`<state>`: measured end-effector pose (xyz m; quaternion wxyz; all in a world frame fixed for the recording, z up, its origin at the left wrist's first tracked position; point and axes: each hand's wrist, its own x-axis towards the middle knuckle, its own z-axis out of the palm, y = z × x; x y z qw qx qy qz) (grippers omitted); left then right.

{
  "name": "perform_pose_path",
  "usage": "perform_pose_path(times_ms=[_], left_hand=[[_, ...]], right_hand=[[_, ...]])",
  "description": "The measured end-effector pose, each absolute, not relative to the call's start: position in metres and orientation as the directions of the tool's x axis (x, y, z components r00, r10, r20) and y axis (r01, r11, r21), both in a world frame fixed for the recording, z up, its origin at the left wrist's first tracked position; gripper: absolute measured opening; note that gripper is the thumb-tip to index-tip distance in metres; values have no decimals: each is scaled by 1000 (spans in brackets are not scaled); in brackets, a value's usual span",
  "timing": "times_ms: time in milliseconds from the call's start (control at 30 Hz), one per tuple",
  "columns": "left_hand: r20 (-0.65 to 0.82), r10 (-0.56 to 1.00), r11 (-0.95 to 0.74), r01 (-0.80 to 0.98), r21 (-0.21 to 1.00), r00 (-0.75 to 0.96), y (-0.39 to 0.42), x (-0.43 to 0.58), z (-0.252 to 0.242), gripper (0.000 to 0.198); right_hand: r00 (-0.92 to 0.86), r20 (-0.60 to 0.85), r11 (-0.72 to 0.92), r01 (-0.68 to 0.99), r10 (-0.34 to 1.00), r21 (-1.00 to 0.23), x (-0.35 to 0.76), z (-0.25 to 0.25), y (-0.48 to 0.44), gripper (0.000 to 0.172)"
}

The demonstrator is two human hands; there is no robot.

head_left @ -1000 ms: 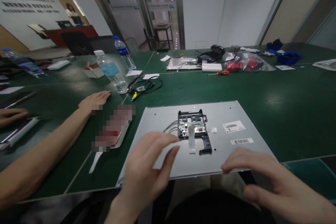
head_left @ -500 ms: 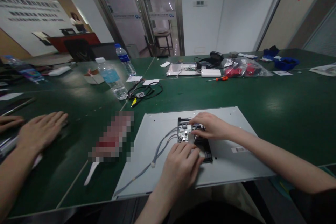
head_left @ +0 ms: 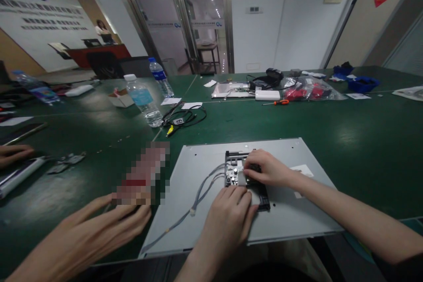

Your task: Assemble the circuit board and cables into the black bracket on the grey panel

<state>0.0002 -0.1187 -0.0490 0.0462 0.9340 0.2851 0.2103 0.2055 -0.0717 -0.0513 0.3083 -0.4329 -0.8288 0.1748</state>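
Observation:
A flat pale-grey metal panel (head_left: 194,180) lies on the table in front of me. At its middle, a circuit board (head_left: 233,175) sits in a black frame (head_left: 264,202), with grey cables (head_left: 202,189) running off to the left. My left hand (head_left: 231,211) is closed over the near side of the board, thumb along the frame. My right hand (head_left: 269,167) is closed at the board's far right side, fingertips pinched down. What lies between its fingertips is hidden. A short flat grey strip (head_left: 242,179) shows between my two hands.
A co-worker's hand (head_left: 109,224) reaches in from the left, touching a blurred-out reddish item (head_left: 143,172). Bottles (head_left: 145,101), a black cable (head_left: 188,116), an orange screwdriver (head_left: 277,102), a plastic bag with red things (head_left: 310,90) and a blue tray (head_left: 363,83) stand farther back.
My right hand has shifted slightly on the board, uncovering the grey strip. The co-worker's hand has moved right and nearer, onto the blurred-out item, exposing small metal parts on the table.

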Motion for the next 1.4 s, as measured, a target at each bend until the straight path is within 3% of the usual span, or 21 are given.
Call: perform_pose_path(times_ms=[533, 1400], left_hand=[[447, 601, -790, 578, 205, 663, -121, 7, -54, 18], [454, 567, -813, 556, 173, 688, -123, 4, -59, 22]], right_hand=[[-433, 364, 566, 609, 825, -556, 205, -51, -74, 7], [-418, 379, 564, 610, 826, -556, 205, -55, -71, 7]])
